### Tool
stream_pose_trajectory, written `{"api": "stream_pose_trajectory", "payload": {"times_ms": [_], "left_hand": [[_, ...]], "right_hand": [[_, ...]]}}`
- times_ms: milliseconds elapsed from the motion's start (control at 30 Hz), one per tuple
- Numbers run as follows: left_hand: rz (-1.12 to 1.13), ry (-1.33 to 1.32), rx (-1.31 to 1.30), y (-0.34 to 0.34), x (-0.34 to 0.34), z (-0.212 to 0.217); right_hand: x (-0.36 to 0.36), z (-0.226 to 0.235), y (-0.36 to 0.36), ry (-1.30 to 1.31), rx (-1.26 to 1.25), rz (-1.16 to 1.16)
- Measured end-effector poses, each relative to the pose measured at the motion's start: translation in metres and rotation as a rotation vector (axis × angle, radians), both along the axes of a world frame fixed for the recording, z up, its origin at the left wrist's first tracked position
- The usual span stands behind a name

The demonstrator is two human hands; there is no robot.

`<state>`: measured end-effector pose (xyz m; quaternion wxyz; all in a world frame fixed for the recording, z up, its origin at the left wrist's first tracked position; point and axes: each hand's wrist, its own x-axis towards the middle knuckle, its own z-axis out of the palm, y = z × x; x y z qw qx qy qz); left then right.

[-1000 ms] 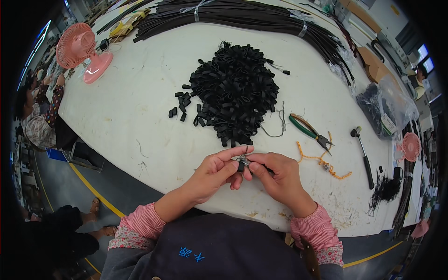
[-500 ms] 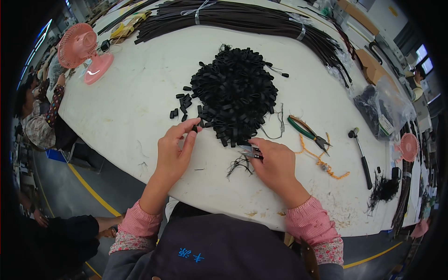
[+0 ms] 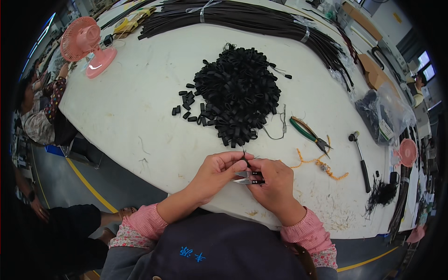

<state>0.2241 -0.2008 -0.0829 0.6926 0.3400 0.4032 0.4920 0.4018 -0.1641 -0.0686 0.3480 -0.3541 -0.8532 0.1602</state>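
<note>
Left hand (image 3: 221, 169) pinching black piece (image 3: 245, 162); right hand (image 3: 275, 181) gripping snips (image 3: 247, 181), blades apart near left fingertips (image 3: 240, 164). Hazard: nicked fingertip, caused by piece slipping.

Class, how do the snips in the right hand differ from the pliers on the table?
The snips are held in the right hand; the pliers lie on the table.
The snips have bright blades and black handles; the pliers have dark jaws and one green handle.
The snips point left, the pliers to the picture's lower right.
Both have metal ends.
</note>
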Motion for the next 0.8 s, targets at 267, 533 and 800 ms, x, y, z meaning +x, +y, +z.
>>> {"api": "stream_pose_trajectory", "payload": {"times_ms": [267,533,800], "left_hand": [[0.064,0.091,0.080,-0.001,-0.007,-0.006],[0.018,0.219,0.164,-0.004,-0.004,-0.004],[0.016,0.298,0.212,-0.006,-0.001,-0.007]], "right_hand": [[0.008,0.027,0.012,-0.050,-0.190,0.049],[0.010,0.014,0.016,-0.077,-0.072,0.035],[0.010,0.014,0.017,-0.106,-0.061,0.036]]}}
